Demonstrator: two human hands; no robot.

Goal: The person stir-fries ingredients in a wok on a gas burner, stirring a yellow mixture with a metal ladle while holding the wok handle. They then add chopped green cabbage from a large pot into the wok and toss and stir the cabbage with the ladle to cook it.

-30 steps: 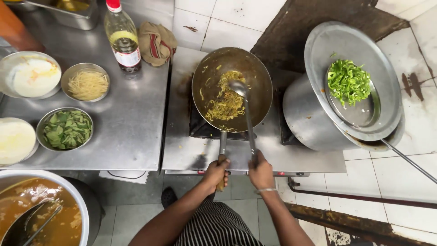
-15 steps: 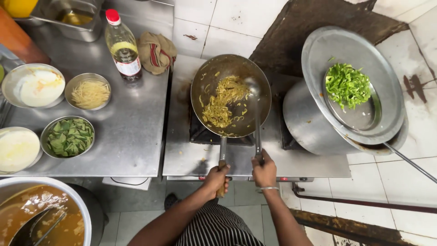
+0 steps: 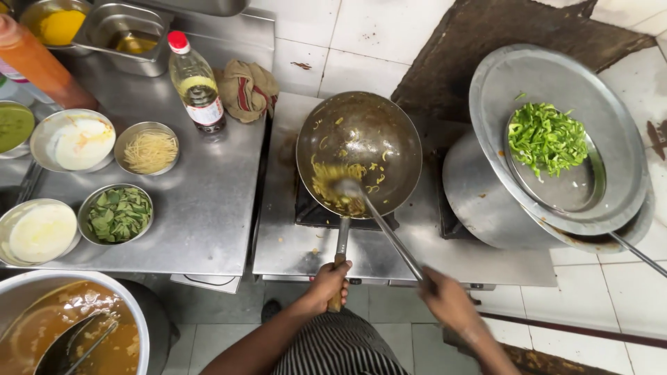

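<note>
Below, the left hand [image 3: 332,276] is closed around the long handle of a dark round metal wok [image 3: 359,153] of yellow noodles on the burner, steadying it. Gripping a long steel ladle [image 3: 379,222], the right hand [image 3: 448,302] digs into the noodles. Half a second earlier they lay spread across the wok; now they are heaped at its near edge.

Both forearms reaching forward from the bottom edge, bare, over a striped torso. Left hand [image 3: 328,279] closed in a fist around a handle, knuckles up, thumb wrapped over, wrist straight. Left forearm angled up from lower left, elbow bent. Right hand [image 3: 448,300] set lower and further right, blurred, fingers curled round a thin shaft, back of hand facing up. Right forearm slanting in from lower right. Hands apart, not touching.
</note>
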